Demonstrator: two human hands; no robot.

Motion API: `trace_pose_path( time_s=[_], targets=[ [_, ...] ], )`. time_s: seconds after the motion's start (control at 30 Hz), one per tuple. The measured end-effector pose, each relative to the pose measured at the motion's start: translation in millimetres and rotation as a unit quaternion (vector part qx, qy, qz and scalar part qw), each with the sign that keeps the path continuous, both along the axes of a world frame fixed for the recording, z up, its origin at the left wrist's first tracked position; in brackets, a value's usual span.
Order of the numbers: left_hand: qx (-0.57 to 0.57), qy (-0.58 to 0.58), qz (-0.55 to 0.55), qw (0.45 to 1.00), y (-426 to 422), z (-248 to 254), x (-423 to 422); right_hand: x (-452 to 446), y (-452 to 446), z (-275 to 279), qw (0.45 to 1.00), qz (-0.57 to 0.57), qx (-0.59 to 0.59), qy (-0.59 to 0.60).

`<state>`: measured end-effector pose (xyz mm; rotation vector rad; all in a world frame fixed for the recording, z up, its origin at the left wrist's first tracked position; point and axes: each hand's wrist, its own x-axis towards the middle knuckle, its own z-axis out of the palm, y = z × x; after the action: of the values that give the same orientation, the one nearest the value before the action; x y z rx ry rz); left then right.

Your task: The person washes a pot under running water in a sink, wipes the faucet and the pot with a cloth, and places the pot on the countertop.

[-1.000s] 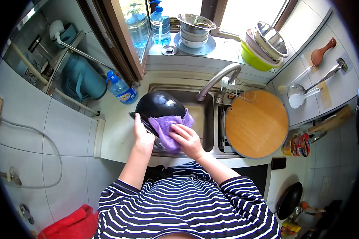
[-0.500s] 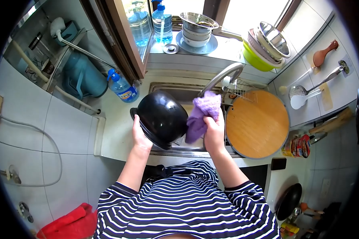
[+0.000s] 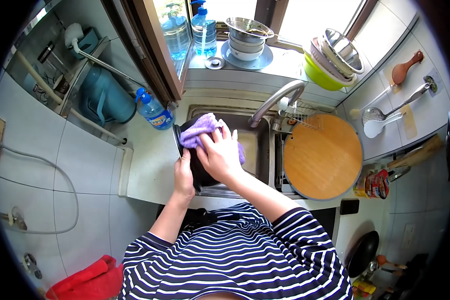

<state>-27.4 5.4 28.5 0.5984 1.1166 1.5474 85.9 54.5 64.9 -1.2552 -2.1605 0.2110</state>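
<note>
A black cooking pot [image 3: 201, 176] is tilted over the left part of the steel sink [image 3: 266, 160], its rim toward the left. My left hand [image 3: 184, 175] is closed on the pot's rim, thumb up along the edge. Across the pot's outside lies a purple cloth [image 3: 197, 131], partly bunched. My right hand [image 3: 221, 156] holds this cloth against the pot, its fingers over the fabric. Much of the pot is hidden behind my right hand and the cloth.
The curved faucet [image 3: 282, 95] rises behind the sink. At right stands a round wooden cutting board [image 3: 322, 157]. A blue-capped bottle [image 3: 156, 111] is on the left counter. Stacked bowls [image 3: 246, 42] and a green basin [image 3: 320, 72] sit on the windowsill.
My right hand has moved left with the purple cloth, from beside the pot onto its outside. The pot has turned and its rim now stands more upright at the left.
</note>
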Motion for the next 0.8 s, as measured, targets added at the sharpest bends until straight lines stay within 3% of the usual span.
trace_pose_path(
  time_s=[0.1, 0.17, 0.2, 0.27, 0.37, 0.43, 0.47, 0.57, 0.6, 0.73, 0.8],
  targets=[
    [-0.032, 0.067, 0.011, 0.997, -7.3, 9.3, -0.8, -3.3, 26.0, -10.7, 0.992, -0.051, 0.006, 0.118],
    [-0.043, 0.113, 0.031, 0.992, -13.1, 17.5, 3.8, 8.6, 57.0, -53.4, 0.986, -0.041, -0.091, 0.136],
    [-0.04, 0.102, 0.04, 0.993, -15.2, 17.4, 4.5, 17.7, 72.0, -58.7, 0.956, -0.034, -0.22, 0.191],
    [-0.035, 0.068, 0.026, 0.997, -21.4, 10.8, -4.8, 30.5, 84.1, -76.4, 0.832, -0.033, -0.421, 0.36],
    [0.002, 0.005, -0.007, 1.0, -21.4, 19.5, -16.8, 42.4, 78.7, -126.8, 0.727, -0.042, -0.532, 0.432],
    [0.02, -0.055, -0.016, 0.998, -16.5, 36.5, -18.9, 43.8, 50.0, -108.1, 0.671, -0.12, -0.558, 0.474],
    [0.021, -0.092, -0.012, 0.996, -11.8, 36.2, -20.2, 42.5, 36.8, -98.7, 0.577, -0.121, -0.583, 0.559],
    [0.015, -0.19, 0.008, 0.982, -2.3, 24.7, -22.6, 44.2, 24.6, -112.6, 0.604, -0.137, -0.532, 0.578],
    [0.011, -0.215, 0.022, 0.976, 1.9, 18.9, -23.0, 42.7, 21.7, -124.9, 0.647, -0.127, -0.465, 0.591],
    [-0.017, -0.263, 0.06, 0.963, 12.3, 5.0, -17.0, 26.2, -10.5, -83.6, 0.845, -0.146, -0.25, 0.45],
    [-0.026, -0.263, 0.074, 0.961, 15.7, 3.4, -12.6, 12.8, -23.3, -74.2, 0.894, -0.122, -0.15, 0.405]
  ],
)
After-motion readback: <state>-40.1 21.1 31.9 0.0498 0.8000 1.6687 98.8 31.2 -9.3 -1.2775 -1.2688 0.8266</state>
